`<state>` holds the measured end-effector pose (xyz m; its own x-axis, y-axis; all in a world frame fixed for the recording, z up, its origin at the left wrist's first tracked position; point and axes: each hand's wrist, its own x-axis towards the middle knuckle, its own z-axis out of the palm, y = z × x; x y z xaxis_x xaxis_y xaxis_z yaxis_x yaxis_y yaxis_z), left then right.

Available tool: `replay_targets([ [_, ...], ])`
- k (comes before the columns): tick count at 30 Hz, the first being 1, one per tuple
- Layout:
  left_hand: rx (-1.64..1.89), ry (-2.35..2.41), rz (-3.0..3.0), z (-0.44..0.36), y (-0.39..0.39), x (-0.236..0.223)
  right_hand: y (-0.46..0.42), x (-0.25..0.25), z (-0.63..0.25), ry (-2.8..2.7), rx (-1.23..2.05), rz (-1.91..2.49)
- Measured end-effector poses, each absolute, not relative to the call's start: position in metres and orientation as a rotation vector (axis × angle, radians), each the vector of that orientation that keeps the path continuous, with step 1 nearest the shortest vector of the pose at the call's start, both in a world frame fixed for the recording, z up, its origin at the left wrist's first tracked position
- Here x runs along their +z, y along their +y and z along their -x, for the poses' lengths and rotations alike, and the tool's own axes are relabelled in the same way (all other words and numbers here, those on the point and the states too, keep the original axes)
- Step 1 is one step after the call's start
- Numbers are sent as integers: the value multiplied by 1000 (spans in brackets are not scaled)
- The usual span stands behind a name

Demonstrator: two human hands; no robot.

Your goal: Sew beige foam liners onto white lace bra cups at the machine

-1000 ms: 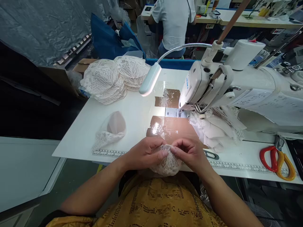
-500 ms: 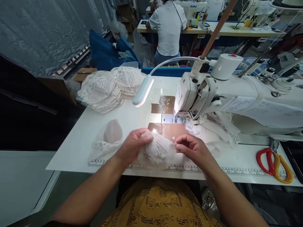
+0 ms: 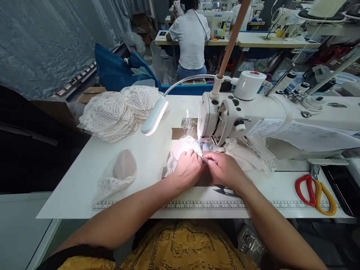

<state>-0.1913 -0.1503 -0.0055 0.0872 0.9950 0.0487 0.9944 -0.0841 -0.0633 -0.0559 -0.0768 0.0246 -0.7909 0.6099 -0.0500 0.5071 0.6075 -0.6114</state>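
A white lace-edged cup piece lies on the machine bed, its right edge close under the presser foot area of the sewing machine. With curled fingers, my left hand grips the near side of the piece. My right hand pinches its right edge just in front of the needle area, and the two hands nearly meet. Below the right palm, dark thread snips lie partly hidden. Another sheer lace cup rests on the table to the left.
A stack of lace cups sits at the back left. White fabric pieces lie beneath the machine arm. Red and yellow scissors lie at right, near the printed ruler. A lamp hangs over the bed. A co-worker sits beyond.
Both hands have carried the lace cup piece from the table's front edge forward to the needle area. It has turned from bunched to spread flatter. The camera view has shifted.
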Motion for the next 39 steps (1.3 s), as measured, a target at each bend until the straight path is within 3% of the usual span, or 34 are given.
replay_targets([
  [5, -132, -2211, 2428, 202, -169, 22, -83, 7, 60, -2841, 729, 863],
  [11, -821, -2150, 2777, 243, -166, 25, -88, 4, 63, -3057, 357, 895],
  [19, -555, -1974, 2571, 247, -157, -20, -88, 9, 69, -3078, 278, 995],
  [27, -576, -2028, 2585, 252, -138, -18, -84, 13, 79, -3037, 244, 1221],
  [39, -591, -1888, 2577, 261, -131, -20, -84, 11, 79, -3027, 210, 1175],
])
